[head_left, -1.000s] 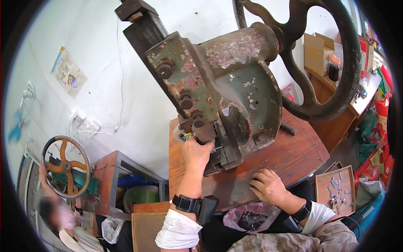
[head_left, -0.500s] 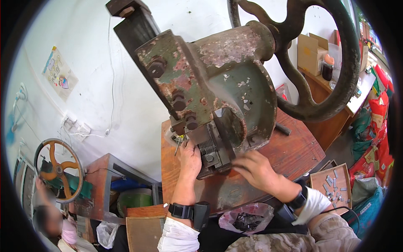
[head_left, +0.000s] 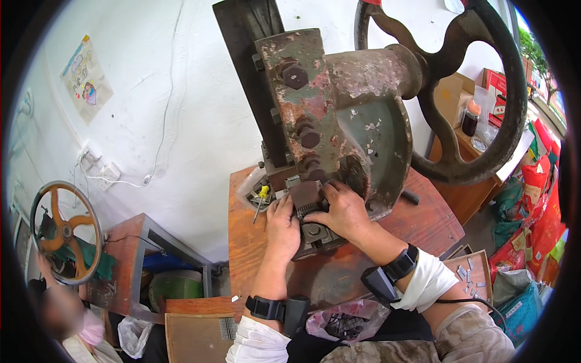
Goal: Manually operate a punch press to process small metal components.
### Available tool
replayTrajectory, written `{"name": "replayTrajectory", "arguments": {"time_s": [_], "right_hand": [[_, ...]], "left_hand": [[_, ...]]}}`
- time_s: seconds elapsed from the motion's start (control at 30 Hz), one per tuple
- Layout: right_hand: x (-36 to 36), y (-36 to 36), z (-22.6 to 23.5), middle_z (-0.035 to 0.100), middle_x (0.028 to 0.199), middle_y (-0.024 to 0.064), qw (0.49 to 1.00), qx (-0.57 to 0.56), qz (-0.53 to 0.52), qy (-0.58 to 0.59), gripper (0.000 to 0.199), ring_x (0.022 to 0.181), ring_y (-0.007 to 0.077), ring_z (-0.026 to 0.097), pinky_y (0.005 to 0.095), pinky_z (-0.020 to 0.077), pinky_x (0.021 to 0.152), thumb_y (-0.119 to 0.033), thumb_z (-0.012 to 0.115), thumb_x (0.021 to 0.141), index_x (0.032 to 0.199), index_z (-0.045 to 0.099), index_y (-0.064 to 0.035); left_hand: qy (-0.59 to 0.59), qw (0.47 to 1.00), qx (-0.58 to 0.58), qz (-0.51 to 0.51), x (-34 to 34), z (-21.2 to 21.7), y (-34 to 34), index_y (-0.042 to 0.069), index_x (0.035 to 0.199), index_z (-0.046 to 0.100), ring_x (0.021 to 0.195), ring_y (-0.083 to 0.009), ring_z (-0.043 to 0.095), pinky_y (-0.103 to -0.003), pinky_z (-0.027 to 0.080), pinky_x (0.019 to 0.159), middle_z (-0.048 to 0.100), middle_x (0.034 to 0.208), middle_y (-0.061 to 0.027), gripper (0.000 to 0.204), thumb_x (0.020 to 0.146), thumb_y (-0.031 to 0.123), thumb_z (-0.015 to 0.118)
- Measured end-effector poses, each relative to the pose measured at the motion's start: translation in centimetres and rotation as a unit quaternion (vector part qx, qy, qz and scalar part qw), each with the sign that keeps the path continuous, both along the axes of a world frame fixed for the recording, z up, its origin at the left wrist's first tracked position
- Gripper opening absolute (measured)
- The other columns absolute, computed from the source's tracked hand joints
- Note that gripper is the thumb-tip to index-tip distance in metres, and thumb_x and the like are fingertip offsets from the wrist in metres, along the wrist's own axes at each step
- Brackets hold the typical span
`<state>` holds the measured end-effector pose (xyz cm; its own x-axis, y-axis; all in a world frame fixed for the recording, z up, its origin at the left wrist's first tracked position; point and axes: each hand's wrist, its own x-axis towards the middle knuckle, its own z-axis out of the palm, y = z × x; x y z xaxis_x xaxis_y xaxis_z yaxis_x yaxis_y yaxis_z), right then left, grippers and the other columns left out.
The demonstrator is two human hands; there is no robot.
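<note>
Both hands are bare, the left hand (head_left: 282,225) and the right hand (head_left: 344,212) alike. Each wrist carries a black strap with a black box-shaped device on it, and from the device on the right wrist a thin black cable goes back along the forearm. Above the straps both forearms wear white sleeve covers, and the right upper arm shows a sleeve with a brown and beige camouflage pattern.
</note>
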<state>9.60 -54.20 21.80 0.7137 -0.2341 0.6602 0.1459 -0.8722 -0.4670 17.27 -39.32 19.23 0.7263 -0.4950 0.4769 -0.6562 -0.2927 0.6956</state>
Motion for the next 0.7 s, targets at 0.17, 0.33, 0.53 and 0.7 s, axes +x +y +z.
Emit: {"name": "replayTrajectory", "arguments": {"time_s": [0.17,0.33,0.53,0.7], "right_hand": [[-1.1,-0.9,0.7,0.058,0.093,0.0188,0.999,-0.012,0.033,0.011,0.060,0.086,0.0372,0.059,0.0412,0.0497,0.073,-0.036,0.083,0.055,0.092,0.058,0.0040],[-1.0,-0.4,0.5,0.058,0.097,0.0188,0.999,0.017,0.042,0.023,0.061,0.091,0.0371,0.058,0.0414,0.0495,0.076,-0.035,0.083,0.055,0.095,0.058,0.0031],[-0.3,0.8,0.6,0.057,0.104,0.0167,1.000,0.008,-0.012,0.009,0.061,0.101,0.0342,0.055,0.0427,0.0494,0.081,-0.037,0.080,0.059,0.102,0.056,-0.0007],[-0.5,0.6,0.7,0.057,0.111,0.0184,0.993,0.058,-0.018,0.101,0.077,0.105,0.0363,0.054,0.0411,0.0475,0.086,-0.040,0.082,0.057,0.116,0.053,-0.0005]], "left_hand": [[-0.009,0.993,0.115,0.035,-0.1,-0.5,-0.3,0.009,0.135,0.040,0.130,-0.0325,0.031,-0.075,0.017,0.092,0.039,0.141,-0.0084,0.056,0.080,0.001,0.046],[0.004,1.000,0.011,0.027,-0.1,-0.3,-0.4,0.007,0.129,0.048,0.126,-0.0353,0.035,-0.056,0.026,0.102,0.043,0.138,-0.0103,0.049,0.081,0.003,0.050],[-0.033,0.999,0.008,0.018,-0.2,-0.1,-0.3,0.005,0.123,0.054,0.123,-0.0363,0.038,-0.038,0.031,0.104,0.048,0.134,-0.0113,0.041,0.082,0.003,0.051],[-0.049,0.992,0.104,0.054,-0.4,0.3,-0.1,0.007,0.123,0.054,0.123,-0.0346,0.038,-0.045,0.030,0.103,0.046,0.136,-0.0095,0.039,0.084,0.005,0.051]]}}
